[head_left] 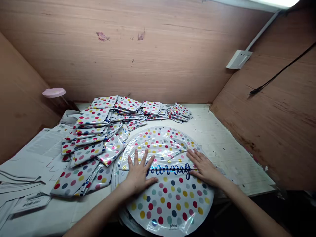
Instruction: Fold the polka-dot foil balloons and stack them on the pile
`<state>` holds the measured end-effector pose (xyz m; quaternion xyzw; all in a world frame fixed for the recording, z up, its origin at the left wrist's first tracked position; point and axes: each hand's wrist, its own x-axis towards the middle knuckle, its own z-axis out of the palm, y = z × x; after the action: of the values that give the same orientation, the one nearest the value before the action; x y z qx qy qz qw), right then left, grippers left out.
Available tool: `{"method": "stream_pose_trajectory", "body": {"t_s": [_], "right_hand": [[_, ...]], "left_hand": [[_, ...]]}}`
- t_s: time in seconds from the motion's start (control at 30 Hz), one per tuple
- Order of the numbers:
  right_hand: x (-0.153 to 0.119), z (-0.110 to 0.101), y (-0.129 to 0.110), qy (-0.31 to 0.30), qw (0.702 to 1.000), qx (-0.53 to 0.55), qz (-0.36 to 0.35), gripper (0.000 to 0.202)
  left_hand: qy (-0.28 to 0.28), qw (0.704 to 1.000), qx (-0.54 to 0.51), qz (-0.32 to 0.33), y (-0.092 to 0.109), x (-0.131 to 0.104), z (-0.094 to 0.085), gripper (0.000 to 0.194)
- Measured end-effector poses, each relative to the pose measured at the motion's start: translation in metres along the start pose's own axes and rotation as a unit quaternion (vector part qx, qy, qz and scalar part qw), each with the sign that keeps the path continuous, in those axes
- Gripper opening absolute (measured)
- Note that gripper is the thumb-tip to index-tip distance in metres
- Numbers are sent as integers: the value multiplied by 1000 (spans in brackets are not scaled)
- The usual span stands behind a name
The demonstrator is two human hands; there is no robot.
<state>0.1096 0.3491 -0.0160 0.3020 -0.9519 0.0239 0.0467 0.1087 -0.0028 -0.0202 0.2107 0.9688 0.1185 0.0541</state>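
A round foil balloon (pixel 170 197), white with coloured polka dots and blue script lettering, lies flat on the table in front of me, on top of a stack of the same. Its far half is folded toward me along the lettering. My left hand (pixel 138 171) presses flat on the left side of the fold, fingers spread. My right hand (pixel 202 166) presses flat on the right side of the fold. Neither hand grips anything.
Several stacks of folded polka-dot balloons (pixel 91 148) cover the left and back of the white table (pixel 222 141). Paper sheets (pixel 27 164) lie at far left. A pink dish (pixel 53 92) stands at back left. Wooden walls enclose the table; a socket (pixel 239 59) and black cable are on the right wall.
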Motion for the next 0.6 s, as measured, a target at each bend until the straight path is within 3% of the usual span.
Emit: {"method": "stream_pose_trajectory", "body": {"t_s": [0.13,0.23,0.37,0.47,0.6], "right_hand": [[-6,3,12,39,997,-15,-59,51],[3,-2,7,63,996,12,-53,41],[11,-17,12,39,991,127,-21,35],[13,-26,25,4,975,222,8,42],[17,-30,46,-6,923,378,79,30]], "left_hand": [[19,999,7,-30,4,8,-7,89],[43,999,10,-28,-2,11,-16,82],[41,999,-19,29,-40,7,-29,69],[35,993,-102,56,-78,6,-38,64],[54,972,-226,31,-107,10,-52,43]]}}
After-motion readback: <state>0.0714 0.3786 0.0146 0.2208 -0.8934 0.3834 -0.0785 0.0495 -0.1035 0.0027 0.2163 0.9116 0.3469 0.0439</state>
